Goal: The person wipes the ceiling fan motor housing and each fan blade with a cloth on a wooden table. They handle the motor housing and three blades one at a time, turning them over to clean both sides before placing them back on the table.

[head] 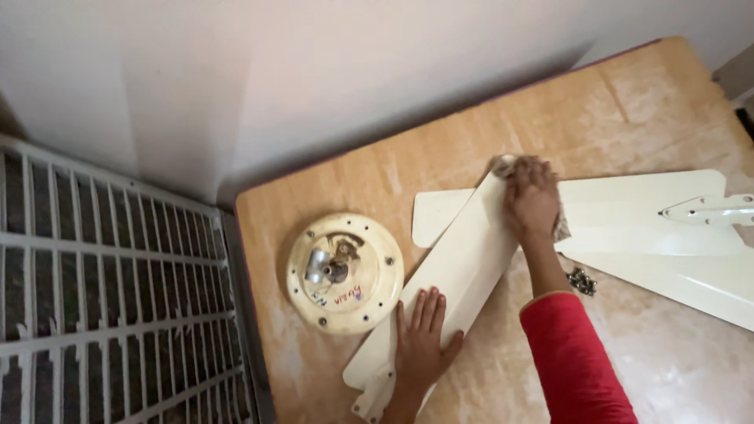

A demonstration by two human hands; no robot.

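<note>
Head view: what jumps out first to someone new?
The cream fan blade lying diagonally across the dusty wooden table, with the left hand flat on its lower end and the right hand pressing a cloth on its upper end. Left of it sits the round fan motor housing; more blades lie to the right. A white metal grille fills the lower left.

A dusty wooden tabletop (628,102) carries a round cream fan motor housing (345,273). Just right of the housing lies a cream fan blade (455,271), slanted, crossing over a second blade (628,212); farther right, a small heap of dark screws (582,281).
</note>
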